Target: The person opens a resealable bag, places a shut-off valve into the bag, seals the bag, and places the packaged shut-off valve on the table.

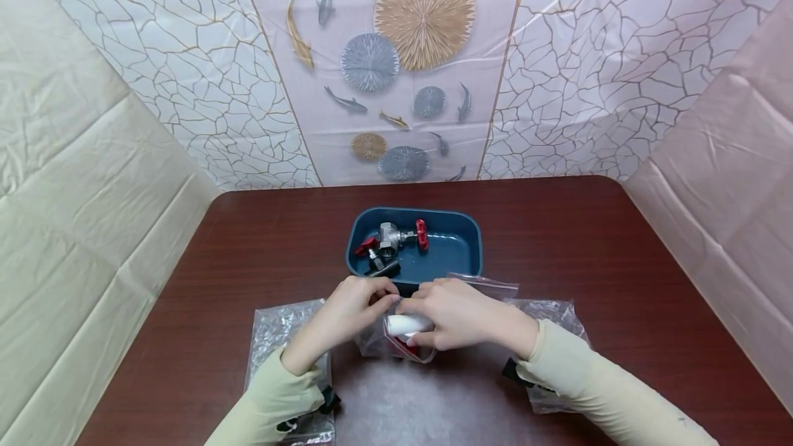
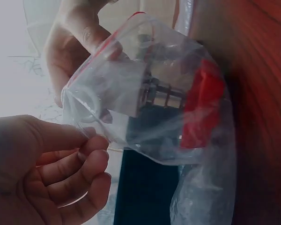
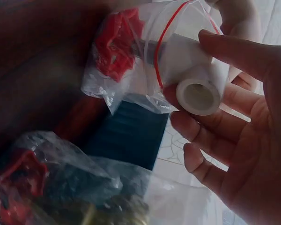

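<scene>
At the near side of the dark red-brown wooden tabletop point(image 1: 272, 246), a white plastic valve point(image 3: 196, 96) with a red handwheel point(image 3: 119, 44) sits partly inside a clear plastic zip bag with a red seal line point(image 2: 126, 42). Its handwheel lies within the film, and its round tube end pokes out of the mouth. The right hand point(image 1: 455, 308) grips the white body; the left hand point(image 1: 356, 308) pinches the bag's edge between thumb and finger. Just beyond stands a dark blue rectangular tray point(image 1: 449, 253), holding a silver metal valve point(image 1: 389, 238) at its left. Crumpled clear bags lie near each forearm, left point(image 1: 272, 329) and right point(image 1: 551, 312).
</scene>
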`<state>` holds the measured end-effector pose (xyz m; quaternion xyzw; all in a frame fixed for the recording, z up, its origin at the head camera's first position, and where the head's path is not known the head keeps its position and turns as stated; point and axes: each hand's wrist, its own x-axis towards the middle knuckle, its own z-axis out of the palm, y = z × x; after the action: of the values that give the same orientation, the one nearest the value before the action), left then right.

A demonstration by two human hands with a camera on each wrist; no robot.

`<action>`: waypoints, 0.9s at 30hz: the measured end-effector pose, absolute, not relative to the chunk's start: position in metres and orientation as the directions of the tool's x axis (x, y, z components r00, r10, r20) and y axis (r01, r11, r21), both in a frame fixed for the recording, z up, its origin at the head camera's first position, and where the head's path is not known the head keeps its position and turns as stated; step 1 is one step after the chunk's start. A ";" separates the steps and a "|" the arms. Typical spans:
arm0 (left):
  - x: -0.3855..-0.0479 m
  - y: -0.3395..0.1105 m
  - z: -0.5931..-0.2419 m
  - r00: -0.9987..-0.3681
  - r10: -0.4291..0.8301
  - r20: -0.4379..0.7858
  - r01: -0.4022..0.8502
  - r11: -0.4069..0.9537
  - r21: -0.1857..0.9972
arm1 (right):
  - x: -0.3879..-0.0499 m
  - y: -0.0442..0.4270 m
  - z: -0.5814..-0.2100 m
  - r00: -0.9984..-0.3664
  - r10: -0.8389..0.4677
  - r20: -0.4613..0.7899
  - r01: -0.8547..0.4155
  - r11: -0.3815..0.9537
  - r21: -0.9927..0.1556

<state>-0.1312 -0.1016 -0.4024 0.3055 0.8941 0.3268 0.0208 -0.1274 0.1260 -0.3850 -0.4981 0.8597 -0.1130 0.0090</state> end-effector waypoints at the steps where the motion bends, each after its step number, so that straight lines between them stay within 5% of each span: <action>1: -0.132 -0.102 -0.404 -0.812 0.561 0.160 0.531 0.598 0.601 | -0.127 0.125 -0.386 -0.504 -0.858 0.097 -0.855 0.479 -0.201; 9: -0.132 -0.102 -0.408 -0.816 0.554 0.167 0.531 0.603 0.596 | -0.126 0.125 -0.387 -0.531 -0.843 0.087 -0.839 0.509 -0.193; 27: -0.106 -0.109 -0.400 -0.849 0.523 0.078 0.465 0.668 0.581 | -0.119 0.137 -0.401 -0.599 -0.800 0.024 -0.743 0.544 -0.389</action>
<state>-0.1060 -0.1088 -0.3999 0.2709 0.9120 0.3043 0.0477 -0.1188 0.1369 -0.4006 -0.4408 0.8753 -0.1831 0.0782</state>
